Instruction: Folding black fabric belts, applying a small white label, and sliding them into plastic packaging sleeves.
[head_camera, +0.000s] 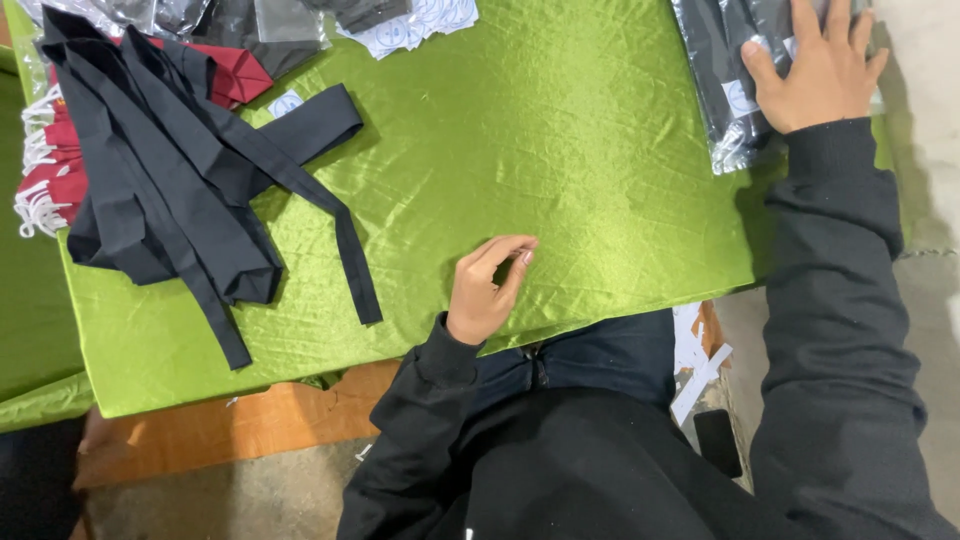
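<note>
My left hand (487, 289) rests on the shiny green cloth (540, 150) near the table's front edge, fingers curled loosely, holding nothing. My right hand (818, 68) lies flat with spread fingers on a stack of clear plastic bags holding black garments (728, 60) at the far right corner. A pile of black fabric pieces with long straps (170, 170) lies at the left, one strap trailing toward the middle of the table.
Red fabric with white fringe (45, 165) sits under the black pile at the left edge. More bagged black items (240, 20) and white round labels (415, 22) lie along the far edge. Wooden table frame (230, 425) shows below the cloth.
</note>
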